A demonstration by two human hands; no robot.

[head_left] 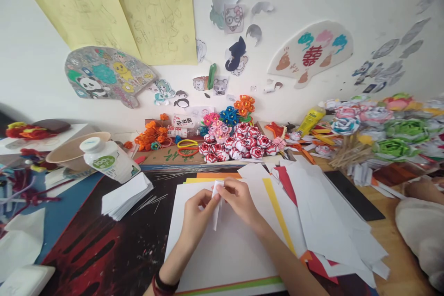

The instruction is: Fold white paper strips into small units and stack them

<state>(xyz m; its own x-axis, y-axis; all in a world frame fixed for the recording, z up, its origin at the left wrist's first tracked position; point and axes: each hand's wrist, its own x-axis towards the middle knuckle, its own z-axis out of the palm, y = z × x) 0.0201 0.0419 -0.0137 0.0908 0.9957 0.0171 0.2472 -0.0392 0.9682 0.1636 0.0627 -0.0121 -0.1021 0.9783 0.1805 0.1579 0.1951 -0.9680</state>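
Observation:
A narrow folded strip of white paper (216, 215) stands between my hands above a large white sheet (225, 259). My left hand (197, 210) pinches it from the left, thumb against the fold. From the right, my right hand (239, 196) grips its upper end between thumb and fingers. The strip's lower end hangs free below the fingertips. Under the white sheet, edges of yellow, orange and green paper show. Parts of the fingers behind the strip are hidden.
A stack of white paper pieces (126, 196) and a white bottle (111, 159) lie to the left. Loose white sheets (322, 222) and a black slab (354, 194) are on the right. Paper flowers (239, 141) line the back, beside a yellow glue bottle (311, 119).

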